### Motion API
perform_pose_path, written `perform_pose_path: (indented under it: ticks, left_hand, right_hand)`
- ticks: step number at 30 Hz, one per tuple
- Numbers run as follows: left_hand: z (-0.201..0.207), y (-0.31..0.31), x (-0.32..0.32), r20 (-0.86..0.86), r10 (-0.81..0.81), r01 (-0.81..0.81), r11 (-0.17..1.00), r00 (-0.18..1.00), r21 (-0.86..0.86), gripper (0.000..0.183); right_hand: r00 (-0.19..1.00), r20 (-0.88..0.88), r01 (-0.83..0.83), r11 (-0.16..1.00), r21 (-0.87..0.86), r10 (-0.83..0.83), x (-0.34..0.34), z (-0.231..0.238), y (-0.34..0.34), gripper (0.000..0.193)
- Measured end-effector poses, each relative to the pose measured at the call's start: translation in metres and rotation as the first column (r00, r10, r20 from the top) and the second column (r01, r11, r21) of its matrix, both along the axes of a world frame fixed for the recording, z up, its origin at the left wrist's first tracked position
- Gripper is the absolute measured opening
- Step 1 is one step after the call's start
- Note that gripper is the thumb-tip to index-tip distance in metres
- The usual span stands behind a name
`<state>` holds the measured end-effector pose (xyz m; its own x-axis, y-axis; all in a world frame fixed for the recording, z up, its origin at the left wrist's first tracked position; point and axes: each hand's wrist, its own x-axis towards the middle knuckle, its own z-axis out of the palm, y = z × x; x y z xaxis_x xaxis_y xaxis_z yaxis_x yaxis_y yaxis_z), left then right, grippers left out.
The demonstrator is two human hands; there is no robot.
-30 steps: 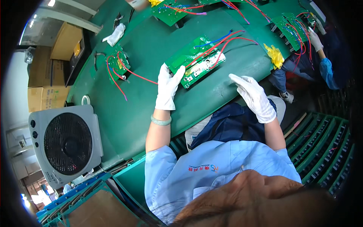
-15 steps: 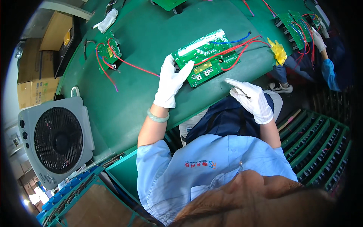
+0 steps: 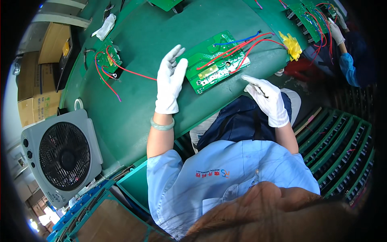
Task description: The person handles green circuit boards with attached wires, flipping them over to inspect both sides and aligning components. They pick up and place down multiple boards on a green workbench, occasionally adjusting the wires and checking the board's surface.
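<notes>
A green circuit board [image 3: 217, 66] with red and blue wires lies on the green table mat, its soldered side up. Just off its left edge is my left hand [image 3: 169, 82] in a white glove, open, with thumb and fingers apart and nothing in them. My right hand [image 3: 267, 101], also white-gloved, hovers near the table's front edge, below the board's right end. Its fingers stretch toward the board, and I see nothing held in it. A second, smaller board [image 3: 109, 60] with red wires lies at the left, one wire reaching toward my left wrist.
A grey box fan [image 3: 64, 155] stands at the left by cardboard boxes [image 3: 44, 103]. Yellow tape-like strips [image 3: 290, 46] hang at the table's right edge. A co-worker's gloved hand [image 3: 335, 32] is at wired boards [image 3: 308, 20], far right. A green slotted rack [image 3: 338, 149] sits lower right.
My left hand has let go of the board and drawn back to the left. The board now rests flatter on the mat. My right hand has hardly moved.
</notes>
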<state>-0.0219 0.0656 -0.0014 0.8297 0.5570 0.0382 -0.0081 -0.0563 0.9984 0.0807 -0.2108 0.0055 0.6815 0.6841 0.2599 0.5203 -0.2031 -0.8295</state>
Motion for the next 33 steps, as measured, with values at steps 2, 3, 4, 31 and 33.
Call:
perform_pose_path:
  ticks: [2,3,4,31,33]
  left_hand:
    - [0.002,-0.005,-0.001,-0.056,-0.052,0.055,0.997,0.997,0.047,0.046]
    - [0.000,-0.004,-0.003,-0.091,-0.058,0.067,0.993,0.994,0.098,0.046]
    - [-0.001,-0.005,-0.002,-0.068,-0.034,0.040,0.996,0.997,0.082,0.045]
    - [0.009,-0.007,-0.006,-0.096,0.001,-0.002,1.000,0.995,-0.011,0.030]
    - [0.015,0.002,-0.010,-0.155,0.049,-0.063,0.994,0.987,-0.087,0.023]
  right_hand:
    - [0.999,-0.023,-0.030,1.000,0.002,0.030,-0.001,-0.001,0.000,0.039]
    - [0.999,-0.025,-0.033,0.999,-0.020,0.033,-0.001,0.000,0.001,0.039]
    - [0.999,-0.027,-0.037,0.998,-0.041,0.036,-0.001,0.003,0.001,0.038]
    - [0.817,-0.576,0.072,0.985,0.156,0.032,0.013,-0.010,0.013,0.054]
    - [0.794,-0.603,0.059,0.979,0.196,0.073,0.010,-0.006,0.016,0.056]
